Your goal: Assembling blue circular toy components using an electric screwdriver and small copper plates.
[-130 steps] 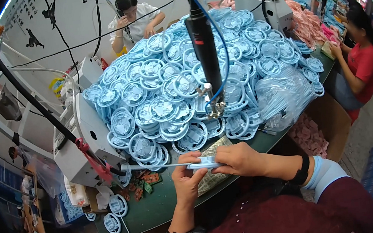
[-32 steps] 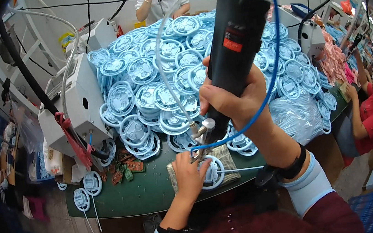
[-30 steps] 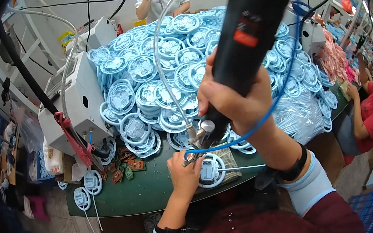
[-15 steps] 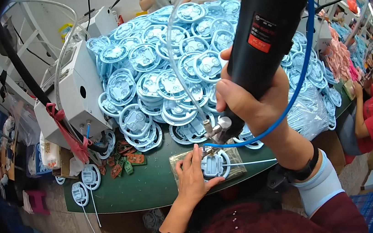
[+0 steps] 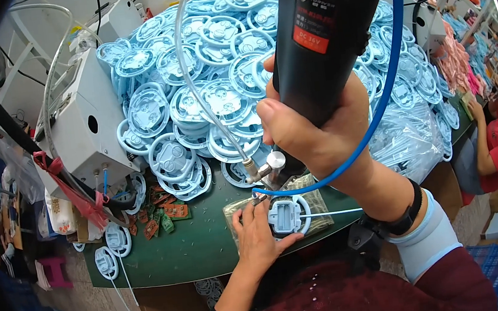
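My right hand is wrapped round a black electric screwdriver with a metal nose fitting, a clear hose and a blue hose. Its lower end is above the upper left corner of a light blue plastic ring part with a raised box-shaped middle; the tip is partly hidden. A white stick extends rightward from this part. Thumb and fingers of my left hand span the part's left side, holding it on a tan mat. The left fingertips lie close to the screwdriver's lower end.
A large pile of light blue ring parts covers the green table beyond my hands. Small red and green pieces lie beside a white metal box machine. Two stick-bearing parts sit at left. Other people work nearby.
The screwdriver's lower end has moved from over the part's upper middle to its upper left corner. My left fingers have drawn in slightly, and the whole view has shifted a little.
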The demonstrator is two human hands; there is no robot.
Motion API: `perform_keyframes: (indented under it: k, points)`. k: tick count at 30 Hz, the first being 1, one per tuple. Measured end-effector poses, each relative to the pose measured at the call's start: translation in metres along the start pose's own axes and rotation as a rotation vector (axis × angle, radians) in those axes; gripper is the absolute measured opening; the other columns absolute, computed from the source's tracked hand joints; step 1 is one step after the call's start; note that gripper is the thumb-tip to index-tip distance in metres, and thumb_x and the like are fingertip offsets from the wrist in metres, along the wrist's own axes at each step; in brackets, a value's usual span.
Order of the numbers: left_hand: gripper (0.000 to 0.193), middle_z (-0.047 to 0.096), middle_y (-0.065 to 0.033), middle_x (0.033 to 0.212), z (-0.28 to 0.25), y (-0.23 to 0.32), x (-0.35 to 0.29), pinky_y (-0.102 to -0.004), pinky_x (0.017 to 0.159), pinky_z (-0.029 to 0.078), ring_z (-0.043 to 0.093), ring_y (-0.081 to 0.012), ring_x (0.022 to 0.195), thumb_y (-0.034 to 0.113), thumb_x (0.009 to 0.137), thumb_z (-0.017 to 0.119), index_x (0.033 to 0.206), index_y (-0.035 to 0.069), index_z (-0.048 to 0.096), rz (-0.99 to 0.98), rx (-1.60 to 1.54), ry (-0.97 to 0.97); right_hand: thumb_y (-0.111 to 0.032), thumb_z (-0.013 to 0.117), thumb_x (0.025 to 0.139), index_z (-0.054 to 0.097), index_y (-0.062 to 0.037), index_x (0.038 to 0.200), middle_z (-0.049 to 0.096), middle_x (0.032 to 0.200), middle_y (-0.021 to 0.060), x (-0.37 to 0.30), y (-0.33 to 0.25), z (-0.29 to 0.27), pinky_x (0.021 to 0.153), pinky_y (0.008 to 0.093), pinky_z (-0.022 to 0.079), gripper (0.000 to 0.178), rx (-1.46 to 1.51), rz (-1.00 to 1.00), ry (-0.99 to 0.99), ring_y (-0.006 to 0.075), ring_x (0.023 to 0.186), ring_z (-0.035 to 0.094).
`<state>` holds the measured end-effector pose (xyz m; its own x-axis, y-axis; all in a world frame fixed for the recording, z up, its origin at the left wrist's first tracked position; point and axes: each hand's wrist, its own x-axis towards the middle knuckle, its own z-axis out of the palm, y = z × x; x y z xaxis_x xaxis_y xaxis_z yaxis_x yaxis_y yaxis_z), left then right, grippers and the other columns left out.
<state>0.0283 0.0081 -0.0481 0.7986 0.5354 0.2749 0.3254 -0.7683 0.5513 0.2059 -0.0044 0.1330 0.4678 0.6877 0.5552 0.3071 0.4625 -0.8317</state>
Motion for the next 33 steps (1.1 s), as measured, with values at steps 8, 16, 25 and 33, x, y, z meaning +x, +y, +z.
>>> perform_keyframes:
  k: [8, 16, 25, 33]
  points:
    - [0.098, 0.058, -0.019, 0.122, 0.0, 0.0, -0.005, -0.0567, 0.103, 0.03, 0.05, -0.0366, 0.119, 0.051, 0.059, 0.088, 0.129, -0.005, 0.048, -0.018, 0.013, -0.02, 0.001, 0.068, 0.079, 0.055, 0.0025, 0.112, 0.061, 0.084, 0.0043, -0.005, 0.012, 0.009, 0.064, 0.0245, 0.051, 0.035, -0.041, -0.093, 0.056, 0.0091, 0.07, 0.06]
    - [0.105, 0.051, -0.0185, 0.136, 0.002, -0.01, -0.022, -0.0507, 0.107, 0.027, 0.047, -0.036, 0.125, 0.042, 0.057, 0.092, 0.138, -0.003, 0.042, -0.082, -0.107, 0.016, 0.002, 0.064, 0.085, 0.053, 0.0058, 0.119, 0.059, 0.08, 0.0048, 0.007, -0.039, 0.003, 0.059, 0.0266, 0.053, 0.036, 0.056, -0.033, -0.047, 0.0125, 0.064, 0.062]
    - [0.087, 0.052, -0.0192, 0.134, 0.003, -0.022, -0.027, -0.0523, 0.105, 0.028, 0.046, -0.0386, 0.124, 0.037, 0.061, 0.091, 0.131, 0.003, 0.054, -0.123, -0.234, -0.081, 0.0, 0.074, 0.077, 0.058, 0.0026, 0.112, 0.06, 0.082, 0.0012, -0.019, -0.021, 0.04, 0.063, 0.0231, 0.046, 0.039, 0.05, -0.106, -0.033, 0.0068, 0.071, 0.056]
    - [0.092, 0.055, -0.0169, 0.129, 0.003, -0.022, -0.028, -0.0563, 0.108, 0.023, 0.047, -0.0366, 0.125, 0.04, 0.062, 0.091, 0.134, 0.002, 0.048, -0.115, -0.197, -0.083, -0.006, 0.068, 0.076, 0.051, -0.0013, 0.108, 0.058, 0.073, 0.0068, -0.017, -0.004, 0.05, 0.062, 0.027, 0.047, 0.037, 0.018, -0.024, -0.028, 0.0125, 0.064, 0.056]
